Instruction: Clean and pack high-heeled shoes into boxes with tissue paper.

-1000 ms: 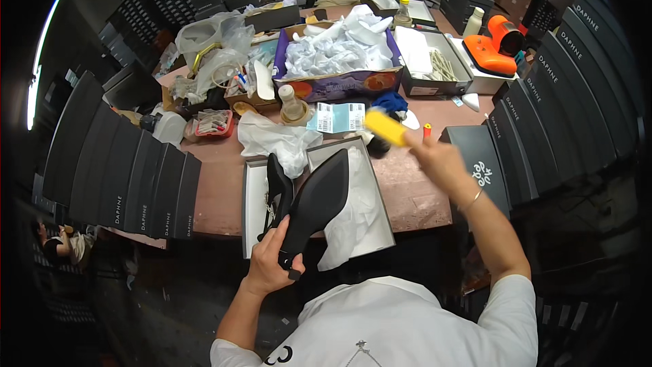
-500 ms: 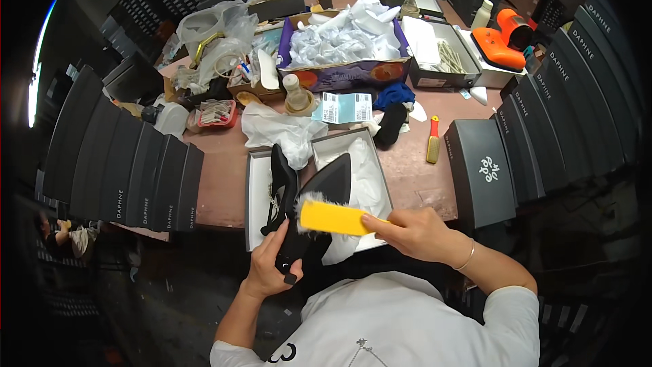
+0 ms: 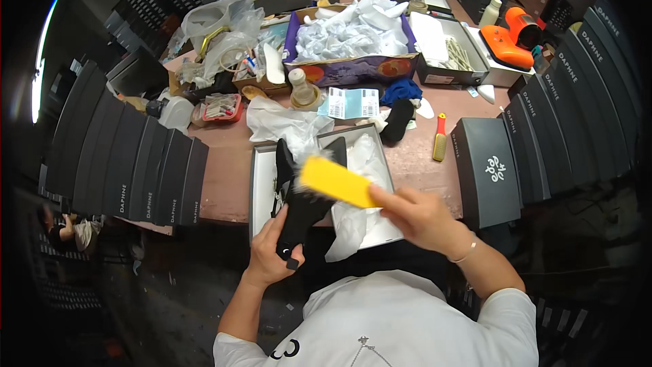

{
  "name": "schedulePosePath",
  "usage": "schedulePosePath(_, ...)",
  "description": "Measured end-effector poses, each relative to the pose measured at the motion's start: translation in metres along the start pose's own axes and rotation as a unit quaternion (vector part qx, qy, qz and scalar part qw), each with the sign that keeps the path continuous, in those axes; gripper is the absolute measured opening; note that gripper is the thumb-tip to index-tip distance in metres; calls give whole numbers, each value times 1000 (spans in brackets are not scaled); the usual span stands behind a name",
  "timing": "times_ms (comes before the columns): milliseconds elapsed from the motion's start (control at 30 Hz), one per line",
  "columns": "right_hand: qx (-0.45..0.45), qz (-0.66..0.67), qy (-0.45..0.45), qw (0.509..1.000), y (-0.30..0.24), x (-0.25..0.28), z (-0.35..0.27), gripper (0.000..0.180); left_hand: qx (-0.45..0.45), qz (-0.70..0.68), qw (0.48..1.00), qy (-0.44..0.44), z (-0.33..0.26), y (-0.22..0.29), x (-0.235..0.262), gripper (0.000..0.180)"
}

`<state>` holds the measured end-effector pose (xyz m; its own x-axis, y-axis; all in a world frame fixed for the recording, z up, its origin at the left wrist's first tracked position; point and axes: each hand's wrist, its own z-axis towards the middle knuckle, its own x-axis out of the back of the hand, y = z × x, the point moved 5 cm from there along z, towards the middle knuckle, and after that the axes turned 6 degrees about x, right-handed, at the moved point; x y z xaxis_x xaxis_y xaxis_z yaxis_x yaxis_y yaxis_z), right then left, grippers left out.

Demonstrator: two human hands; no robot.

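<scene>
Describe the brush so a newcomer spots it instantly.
Find the table and the open shoebox at its near edge. Above it, the right hand holds the brush over a black shoe. A broad yellow back and pale bristles set it apart from the narrow red-handled tool.

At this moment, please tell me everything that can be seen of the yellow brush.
The yellow brush has a flat, smooth, oblong back, plastic or painted by its look, with pale, fluffy bristles showing around its far end. The back faces up, and the brush slants from upper left to lower right in the view. The right hand grips its near end, thumb on top. The far end is over the black shoe; whether the bristles press on it is hidden.
</scene>
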<state>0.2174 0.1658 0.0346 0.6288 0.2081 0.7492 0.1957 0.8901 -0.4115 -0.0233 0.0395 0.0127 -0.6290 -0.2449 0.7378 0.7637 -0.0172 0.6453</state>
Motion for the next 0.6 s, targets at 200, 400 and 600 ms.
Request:
schedulePosePath(200,-43,-86,-157,983,20,-14,-42,46,-56,22,991,121,-1,-17,24,73)
schedulePosePath(400,50,11,-40,998,-19,-16,8,48,-120,4,991,56,8,17,-5,72)
schedulePosePath(600,-67,-90,62,992,49,-4,-13,52,-13,-31,998,59,-4,-4,5,73)
